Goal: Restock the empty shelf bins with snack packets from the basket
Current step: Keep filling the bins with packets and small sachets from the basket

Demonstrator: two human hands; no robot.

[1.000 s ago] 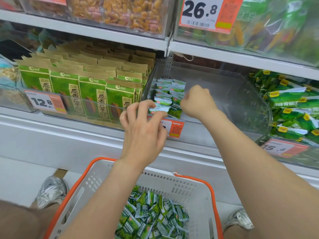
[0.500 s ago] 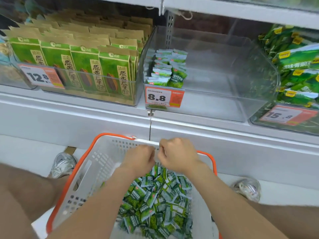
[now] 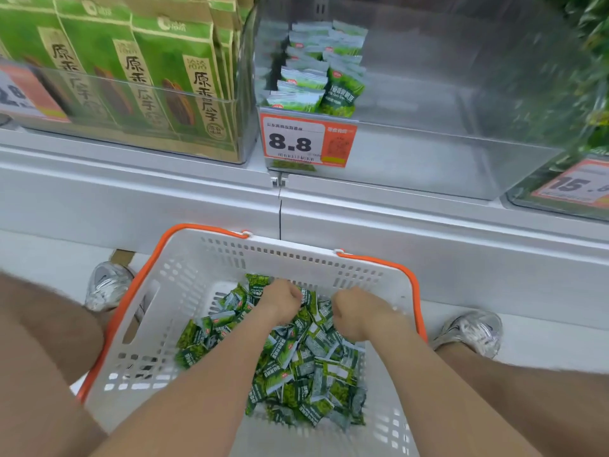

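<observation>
Left hand (image 3: pixel 280 301) and right hand (image 3: pixel 357 313) lie curled among snack packets (image 3: pixel 306 367) in the basket (image 3: pixel 197 268).

The price tag (image 3: pixel 308 141) on the clear bin (image 3: pixel 428 166) reads 8.8; the right tag (image 3: pixel 575 186) starts 15.

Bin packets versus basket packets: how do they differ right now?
Bin packets stand in neat rows at the clear bin's left end; basket packets lie in a loose jumbled heap. Bin packets are few, basket packets many. Same green-and-white snack packs.
</observation>
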